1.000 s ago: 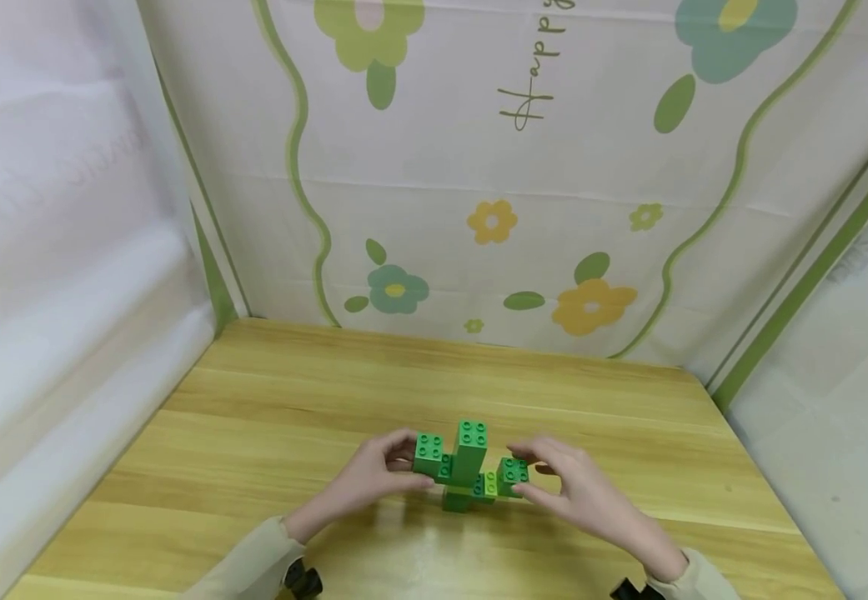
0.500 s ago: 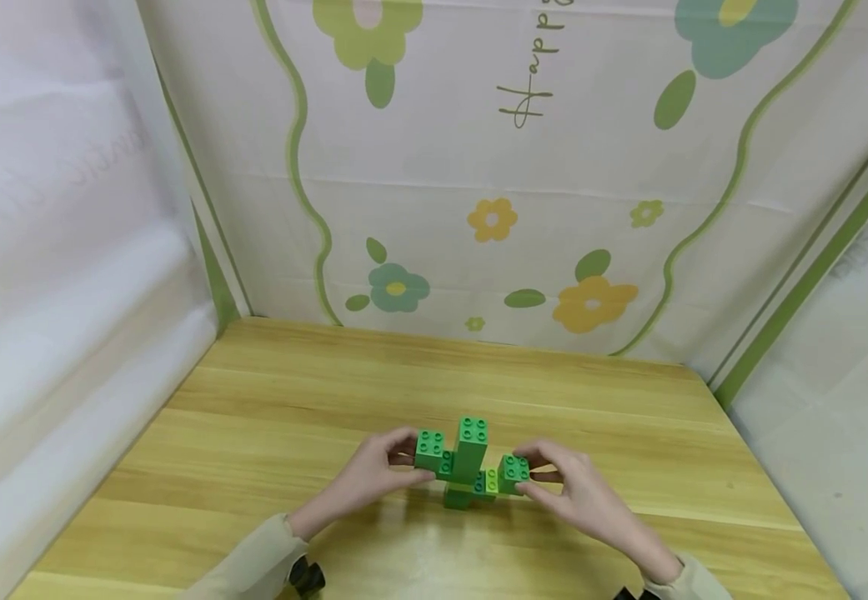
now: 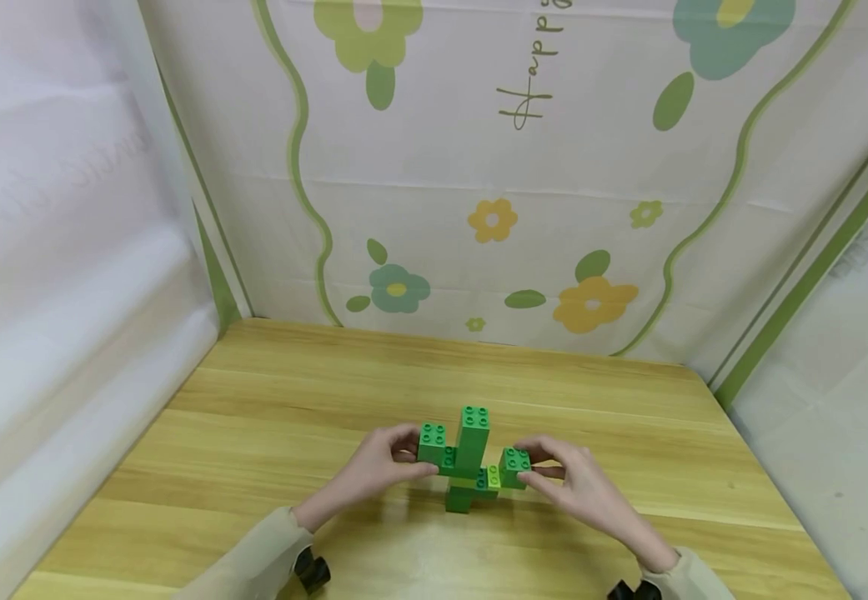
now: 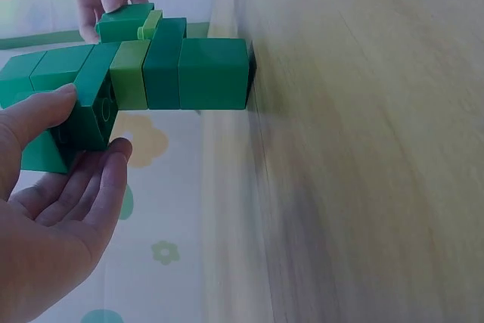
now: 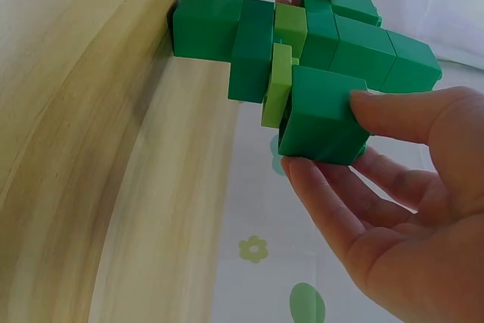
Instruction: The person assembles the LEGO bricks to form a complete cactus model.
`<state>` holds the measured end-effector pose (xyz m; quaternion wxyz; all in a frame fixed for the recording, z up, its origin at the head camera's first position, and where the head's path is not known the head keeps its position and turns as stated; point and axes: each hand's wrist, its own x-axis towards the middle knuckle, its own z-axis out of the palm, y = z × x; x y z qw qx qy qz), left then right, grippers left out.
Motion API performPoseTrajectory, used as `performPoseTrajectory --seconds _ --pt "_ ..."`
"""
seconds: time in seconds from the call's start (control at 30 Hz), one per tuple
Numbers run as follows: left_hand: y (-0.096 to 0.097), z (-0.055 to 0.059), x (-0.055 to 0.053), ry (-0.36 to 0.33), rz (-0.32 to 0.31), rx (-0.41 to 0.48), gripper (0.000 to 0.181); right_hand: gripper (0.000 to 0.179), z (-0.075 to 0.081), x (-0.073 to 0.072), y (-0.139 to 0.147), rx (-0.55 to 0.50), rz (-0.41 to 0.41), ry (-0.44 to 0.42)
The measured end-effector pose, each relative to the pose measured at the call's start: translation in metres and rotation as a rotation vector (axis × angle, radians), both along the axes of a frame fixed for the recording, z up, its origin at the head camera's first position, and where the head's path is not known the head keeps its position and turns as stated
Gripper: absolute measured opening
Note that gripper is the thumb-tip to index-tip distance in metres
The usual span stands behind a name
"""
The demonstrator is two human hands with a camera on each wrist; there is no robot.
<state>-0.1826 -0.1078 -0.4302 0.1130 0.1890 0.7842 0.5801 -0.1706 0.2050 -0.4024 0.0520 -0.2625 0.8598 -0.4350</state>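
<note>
A cactus-shaped build of toy building bricks [image 3: 471,454] stands upright in the middle of the head view, its base brick [image 4: 215,73] right at the tabletop. Dark green, bright green and lime bricks make up a tall centre column with a side arm each way. My left hand [image 3: 384,458] pinches the green brick on the left arm [image 3: 432,443] between thumb and fingers. On the other side, my right hand [image 3: 572,479] holds the green brick on the right arm [image 5: 325,115], thumb on one face and fingers under another. Lime bricks [image 5: 278,85] sit between that brick and the column.
The wooden table [image 3: 313,367] spreads around the build. A white cloth backdrop [image 3: 441,150] with printed flowers rises behind it, and white cloth walls [image 3: 73,250] flank both sides. Black wrist-worn devices [image 3: 312,571] show below the sleeves.
Both hands keep their hold on the side arms. The top of the column and the left arm have shifted slightly up in the head view, and the left hand slightly right.
</note>
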Motion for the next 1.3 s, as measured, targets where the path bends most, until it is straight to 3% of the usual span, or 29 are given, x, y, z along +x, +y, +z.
performPoseTrajectory --seconds 0.63,0.87,1.13,1.3 --pt "-0.0001 0.004 0.0031 0.017 0.009 0.008 0.047 0.031 -0.0014 0.0004 0.0013 0.005 -0.027 -0.007" --pt "0.0 0.0059 0.0035 0.033 0.02 0.016 0.04 0.031 -0.0025 -0.0007 0.002 0.006 -0.035 -0.006" --pt "-0.0005 0.0052 0.0013 -0.004 0.045 -0.002 0.043 0.03 -0.0018 -0.0047 0.001 -0.004 -0.036 -0.029" --pt "-0.0007 0.0051 -0.0027 -0.02 0.027 0.003 0.045 0.032 -0.0013 -0.0072 0.0017 0.001 -0.04 -0.062"
